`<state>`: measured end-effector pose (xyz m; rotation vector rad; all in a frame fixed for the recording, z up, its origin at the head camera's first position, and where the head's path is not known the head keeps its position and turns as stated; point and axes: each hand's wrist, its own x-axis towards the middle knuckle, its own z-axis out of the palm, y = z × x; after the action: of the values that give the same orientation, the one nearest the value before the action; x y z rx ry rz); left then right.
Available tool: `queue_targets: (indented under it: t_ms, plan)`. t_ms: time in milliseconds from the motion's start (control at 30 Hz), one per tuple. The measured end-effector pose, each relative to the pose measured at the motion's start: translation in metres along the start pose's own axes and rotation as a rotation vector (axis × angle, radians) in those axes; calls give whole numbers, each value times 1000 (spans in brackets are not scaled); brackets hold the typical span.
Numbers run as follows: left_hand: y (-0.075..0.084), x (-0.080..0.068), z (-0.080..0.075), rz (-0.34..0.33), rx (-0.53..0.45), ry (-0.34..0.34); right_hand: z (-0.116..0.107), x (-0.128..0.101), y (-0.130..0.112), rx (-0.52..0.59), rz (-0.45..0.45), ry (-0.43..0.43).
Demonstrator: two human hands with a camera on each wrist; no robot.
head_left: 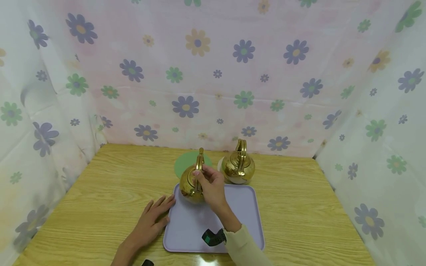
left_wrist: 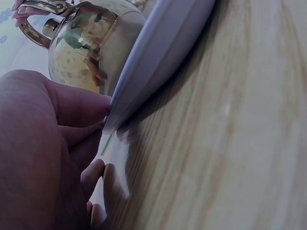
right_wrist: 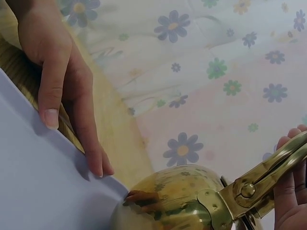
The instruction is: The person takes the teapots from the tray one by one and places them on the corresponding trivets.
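Observation:
My right hand [head_left: 213, 188] grips the upright handle of a shiny gold kettle [head_left: 187, 188], with fingers and thumb around it. The kettle overlaps the back left part of a pale lilac tray [head_left: 236, 214] in the head view. In the right wrist view, the gold kettle body [right_wrist: 168, 201] shows close to the tray's corner. My left hand [head_left: 150, 223] lies at the tray's left side, fingers mostly straight, fingertips touching the rim. The left wrist view has the thumb and fingers of that hand [left_wrist: 62, 110] against the tray edge [left_wrist: 153, 57].
A second gold kettle [head_left: 239, 170] stands behind the tray on the right, partly over a whitish round mat [head_left: 220, 164]. A green round mat [head_left: 181, 164] lies behind the held kettle. Flowered cloth [head_left: 213, 81] hangs around the wooden table [head_left: 299, 207].

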<state>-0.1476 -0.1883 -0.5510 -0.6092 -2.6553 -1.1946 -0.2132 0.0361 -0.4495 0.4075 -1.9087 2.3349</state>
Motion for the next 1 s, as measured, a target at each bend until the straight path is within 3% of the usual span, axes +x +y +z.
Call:
queue_targets:
  t_ms: [1000]
  plan:
    - [2, 1, -1, -21, -11, -18, 2, 11, 2, 0, 6, -8]
